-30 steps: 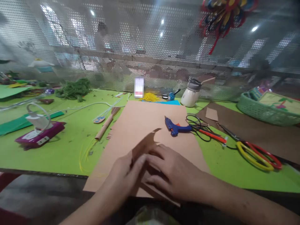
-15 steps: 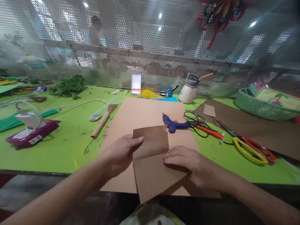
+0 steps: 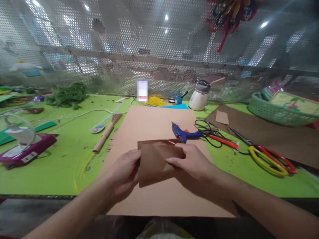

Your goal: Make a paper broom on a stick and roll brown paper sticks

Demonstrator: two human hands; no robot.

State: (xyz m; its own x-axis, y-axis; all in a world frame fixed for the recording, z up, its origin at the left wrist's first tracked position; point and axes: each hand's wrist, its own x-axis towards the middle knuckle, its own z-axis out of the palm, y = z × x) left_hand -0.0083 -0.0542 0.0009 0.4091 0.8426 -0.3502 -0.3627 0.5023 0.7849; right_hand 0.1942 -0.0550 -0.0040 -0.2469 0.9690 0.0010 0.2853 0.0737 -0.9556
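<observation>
A folded piece of brown paper (image 3: 154, 162) is held between both hands above a large tan sheet (image 3: 159, 122). My left hand (image 3: 127, 167) grips its left edge, with the fingers partly hidden behind the paper. At the right side, my right hand (image 3: 193, 159) pinches it, thumb on the near face. The upper flap stands slightly apart from the near layer, leaving a gap at the top. Just beyond the paper lies a blue glue gun (image 3: 184, 132) on the tan sheet.
Scissors (image 3: 269, 159), an orange-handled cutter (image 3: 224, 141) and dark brown paper (image 3: 236, 132) lie right, near a green basket (image 3: 281, 111). Left are a paper tube with yellow strands (image 3: 104, 136) and a purple power strip (image 3: 27, 154). A white bottle (image 3: 199, 96) stands behind.
The brown paper's lower part has been folded upward over the upper part. My right hand has moved up with it, from pressing on the paper to pinching its right side.
</observation>
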